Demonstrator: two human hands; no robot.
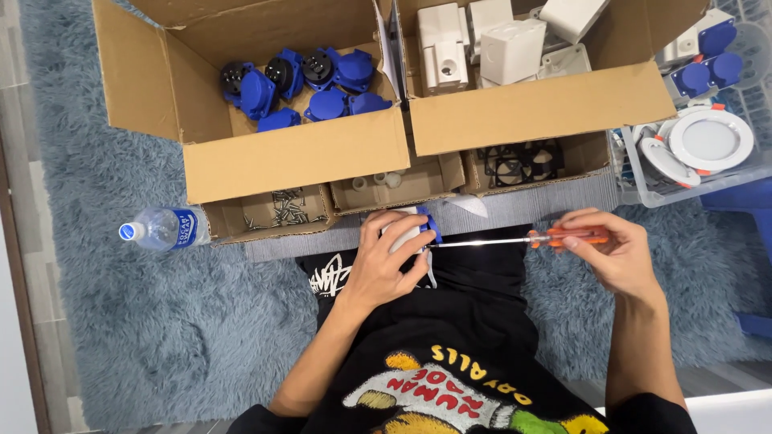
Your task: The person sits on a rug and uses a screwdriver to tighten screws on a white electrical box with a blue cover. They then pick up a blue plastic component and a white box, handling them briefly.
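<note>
My left hand [384, 265] is closed around a white socket housing with a blue hinged cover [415, 229], held over my lap. My right hand [615, 253] grips the orange handle of a screwdriver [563, 237]. Its long metal shaft runs left and its tip meets the housing beside the blue cover. Most of the housing is hidden by my fingers.
A cardboard box of blue socket parts [301, 84] stands at the back left, a box of white housings [498, 48] at the back right. Small boxes hold screws [285, 207], white plugs [378, 182] and black gaskets [515, 165]. A clear bin [700, 145] sits right, a water bottle [161, 227] left.
</note>
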